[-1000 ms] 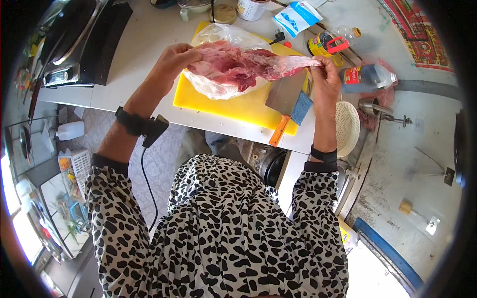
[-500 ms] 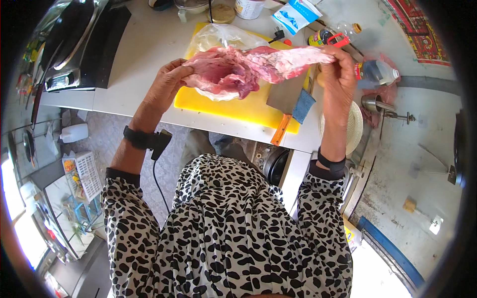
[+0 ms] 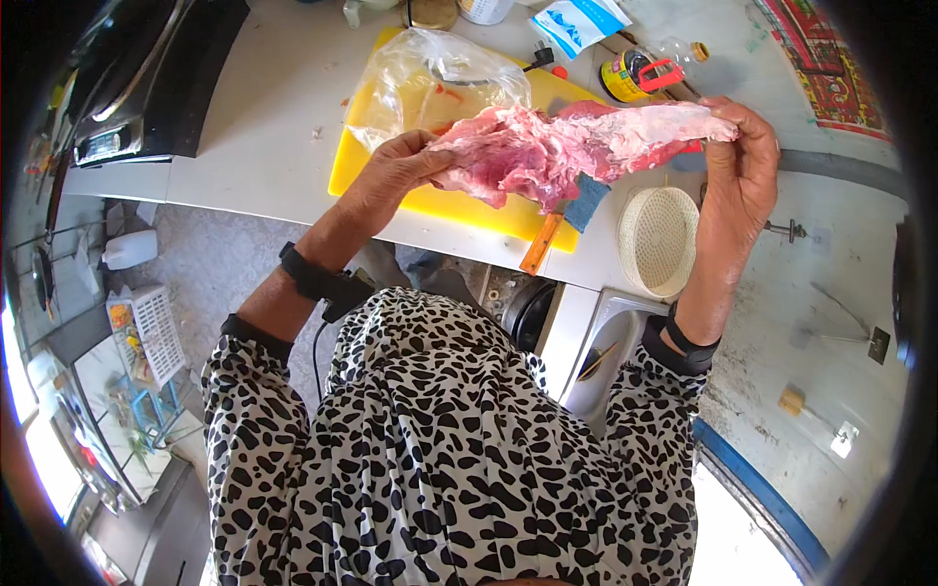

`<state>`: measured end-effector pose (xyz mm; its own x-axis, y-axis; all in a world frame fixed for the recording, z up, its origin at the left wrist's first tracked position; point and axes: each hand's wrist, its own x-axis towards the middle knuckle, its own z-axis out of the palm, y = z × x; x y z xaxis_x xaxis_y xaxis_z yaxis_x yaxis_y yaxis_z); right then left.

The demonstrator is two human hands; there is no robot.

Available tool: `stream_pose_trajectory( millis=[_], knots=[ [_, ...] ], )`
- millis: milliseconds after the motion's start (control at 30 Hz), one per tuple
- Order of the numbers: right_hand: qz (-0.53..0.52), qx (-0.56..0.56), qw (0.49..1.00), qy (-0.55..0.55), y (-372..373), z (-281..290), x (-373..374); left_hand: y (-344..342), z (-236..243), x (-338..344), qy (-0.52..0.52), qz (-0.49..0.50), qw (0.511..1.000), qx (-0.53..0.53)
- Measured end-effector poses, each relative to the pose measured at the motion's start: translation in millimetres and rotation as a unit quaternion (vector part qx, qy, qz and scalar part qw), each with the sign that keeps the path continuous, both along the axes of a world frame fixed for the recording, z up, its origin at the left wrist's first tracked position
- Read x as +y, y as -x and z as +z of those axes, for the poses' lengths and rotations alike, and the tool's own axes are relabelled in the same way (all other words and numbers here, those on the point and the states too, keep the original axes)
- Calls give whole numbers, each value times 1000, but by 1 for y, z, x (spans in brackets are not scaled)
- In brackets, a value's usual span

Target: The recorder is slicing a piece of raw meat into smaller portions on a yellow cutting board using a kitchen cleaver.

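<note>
A long piece of raw meat, pink with whitish fat, is stretched sideways in the air above the yellow cutting board. My left hand pinches its wider, ragged end. At the narrow, pale end, my right hand grips it between thumb and fingers. Below the meat a cleaver lies with its wooden handle over the board's front edge, most of its blade hidden. A blue cloth or pad lies against it. Behind my left hand, a clear plastic bag rests on the board.
A round woven basket sits right of the board, with a metal sink nearer me. Toward the back are a dark bottle with a yellow label, a black plug and a blue-white packet. A black appliance stands left.
Both hands have carried the meat to the right, still stretched between them. More of the plastic bag and the basket shows now, while the cleaver blade has become mostly covered.
</note>
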<state>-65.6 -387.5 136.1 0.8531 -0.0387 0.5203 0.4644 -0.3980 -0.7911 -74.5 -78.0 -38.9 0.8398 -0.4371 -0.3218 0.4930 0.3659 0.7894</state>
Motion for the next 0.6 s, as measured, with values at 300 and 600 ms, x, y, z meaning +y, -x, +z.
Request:
stream_pose_trajectory(
  millis=[300,600],
  knots=[
    [-65,13,996,63,29,24,-17,5,30,-33,19,-15,999,-21],
    [-208,12,967,147,118,66,-50,-13,18,-107,16,-228,974,-1]
  ],
)
